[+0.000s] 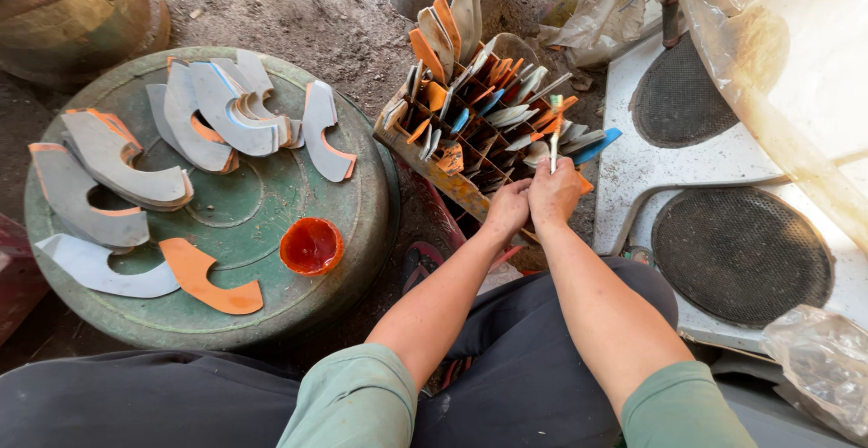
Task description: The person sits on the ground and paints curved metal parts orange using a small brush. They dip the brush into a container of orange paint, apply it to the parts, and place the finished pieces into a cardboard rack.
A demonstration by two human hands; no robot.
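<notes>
Both hands meet over the wooden divider box [479, 132], the right hand [553, 193] clenched on a thin brush [553, 136] held upright for dipping between the slots, the left hand [508, 206] closed against the box edge, steadying it.

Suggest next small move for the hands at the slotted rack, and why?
Probably ease the thin strip, pinched upright in the right hand, down into a slot of the wooden rack: it stands directly over the compartments, and the left hand rests alongside to steady it.
</notes>
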